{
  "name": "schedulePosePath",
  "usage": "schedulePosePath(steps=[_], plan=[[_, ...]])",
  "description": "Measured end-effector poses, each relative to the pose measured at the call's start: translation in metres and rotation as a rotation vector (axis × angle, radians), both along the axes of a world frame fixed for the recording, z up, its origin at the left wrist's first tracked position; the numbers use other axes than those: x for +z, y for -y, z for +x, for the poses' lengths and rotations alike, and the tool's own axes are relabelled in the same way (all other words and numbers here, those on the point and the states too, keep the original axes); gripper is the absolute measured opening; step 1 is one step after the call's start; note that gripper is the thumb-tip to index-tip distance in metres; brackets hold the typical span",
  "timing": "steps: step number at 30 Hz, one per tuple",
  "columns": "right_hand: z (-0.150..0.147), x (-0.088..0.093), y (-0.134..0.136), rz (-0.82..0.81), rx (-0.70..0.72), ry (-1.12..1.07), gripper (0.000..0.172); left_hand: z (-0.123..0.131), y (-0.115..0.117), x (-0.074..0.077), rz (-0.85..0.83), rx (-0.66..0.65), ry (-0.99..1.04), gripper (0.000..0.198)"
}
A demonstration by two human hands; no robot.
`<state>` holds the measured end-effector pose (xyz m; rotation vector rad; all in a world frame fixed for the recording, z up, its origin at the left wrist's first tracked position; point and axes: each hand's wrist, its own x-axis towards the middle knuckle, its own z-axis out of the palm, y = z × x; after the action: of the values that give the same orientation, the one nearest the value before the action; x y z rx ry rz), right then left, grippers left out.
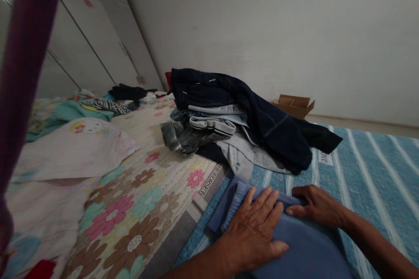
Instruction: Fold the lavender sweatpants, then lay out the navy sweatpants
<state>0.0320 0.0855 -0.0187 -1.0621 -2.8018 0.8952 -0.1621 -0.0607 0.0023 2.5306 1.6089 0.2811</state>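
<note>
A folded blue garment lies on the striped blue bedding in front of me. My left hand rests flat on top of it, fingers stretched out and together. My right hand sits at the garment's far edge, its fingers curled onto the cloth near the left fingertips. Both forearms reach in from the bottom of the view.
A heap of clothes topped by dark navy trousers lies just beyond my hands. A flowered mat covers the left, with a pale pink garment on it. A cardboard box sits by the wall. A dark red cloth hangs at left.
</note>
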Motion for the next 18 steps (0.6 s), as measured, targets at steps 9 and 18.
schedulePosePath(steps=[9,18], plan=[[0.007,-0.01,-0.001,-0.014,-0.038,0.017,0.053,-0.003,-0.008,0.001,-0.162,0.003,0.075,0.084],[0.008,-0.012,0.003,0.093,-0.075,0.074,0.058,-0.003,-0.01,0.004,-0.216,-0.004,0.079,0.087]])
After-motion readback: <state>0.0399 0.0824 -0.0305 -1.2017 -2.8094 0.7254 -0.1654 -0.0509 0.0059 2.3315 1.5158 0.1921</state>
